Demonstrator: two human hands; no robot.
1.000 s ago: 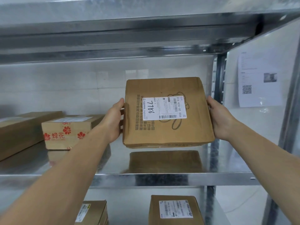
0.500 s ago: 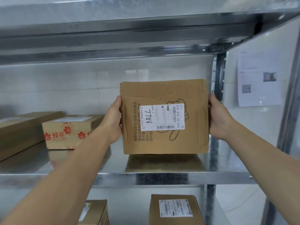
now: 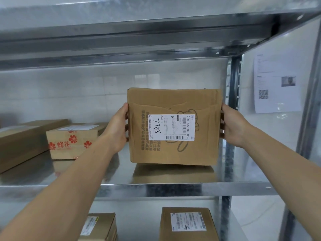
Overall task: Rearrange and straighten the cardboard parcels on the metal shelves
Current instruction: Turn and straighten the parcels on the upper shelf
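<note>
A brown cardboard parcel with a white shipping label marked 7786 stands upright on its edge at the right end of the metal shelf, label facing me. My left hand grips its left side and my right hand grips its right side, fingers curled round the edges. The parcel's bottom edge touches or sits just above the shelf surface; its reflection shows below it.
To the left lie a small box with red flowers and a long flat carton. The shelf's right upright post stands just behind the parcel. Two labelled parcels rest on the lower shelf. A paper notice hangs on the right wall.
The parcel has come down from a tilted, raised pose to standing upright on the shelf, slightly further back. Both hands stayed on its sides and moved with it.
</note>
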